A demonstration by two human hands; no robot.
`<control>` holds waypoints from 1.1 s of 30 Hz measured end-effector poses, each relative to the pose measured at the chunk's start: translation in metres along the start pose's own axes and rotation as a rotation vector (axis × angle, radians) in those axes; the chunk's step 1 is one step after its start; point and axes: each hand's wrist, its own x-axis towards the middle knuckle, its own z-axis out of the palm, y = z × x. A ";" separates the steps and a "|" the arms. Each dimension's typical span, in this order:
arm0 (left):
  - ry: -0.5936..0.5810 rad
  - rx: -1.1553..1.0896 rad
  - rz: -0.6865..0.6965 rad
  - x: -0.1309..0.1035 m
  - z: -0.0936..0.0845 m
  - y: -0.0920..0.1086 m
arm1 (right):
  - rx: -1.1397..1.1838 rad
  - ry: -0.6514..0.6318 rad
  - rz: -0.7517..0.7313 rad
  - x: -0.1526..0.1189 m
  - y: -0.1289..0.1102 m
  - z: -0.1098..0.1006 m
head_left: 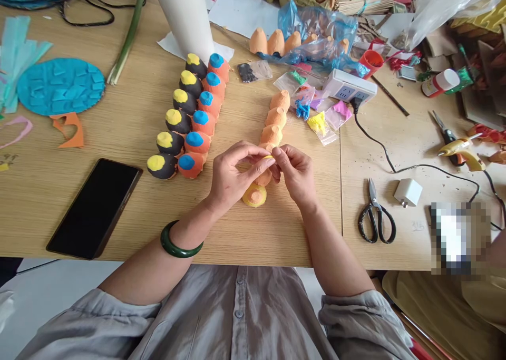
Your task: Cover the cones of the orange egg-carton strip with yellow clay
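Note:
Both hands meet above the near part of an orange row of egg-carton cups [272, 134]. Between the fingertips of my left hand [239, 171] and my right hand [294, 173] shows a small bit of yellow material [268, 156]. Fingers of both hands are pinched together around it, and its full shape is hidden. The nearest cup [254, 196] has yellow around its orange tip. To the left stand two finished-looking rows: black cups with yellow tops [177, 121] and orange cups with blue tops [203, 121]. A packet of yellow clay [317, 123] lies right of the orange row.
A black phone [95, 208] lies at the left front. Scissors [376, 212], a white plug [408, 192] and a glue gun [462, 152] are on the right. A cable runs from the power strip [350, 86]. A white bottle [187, 20] stands behind. Another person sits at right.

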 end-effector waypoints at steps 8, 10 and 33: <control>-0.005 0.040 0.015 0.000 -0.001 0.001 | 0.019 -0.037 0.008 -0.001 0.000 0.000; -0.005 0.028 -0.012 0.000 -0.001 0.002 | 0.026 -0.037 0.007 -0.001 -0.001 0.000; 0.015 0.032 -0.082 -0.001 -0.002 0.002 | 0.024 -0.064 0.046 0.000 0.000 0.000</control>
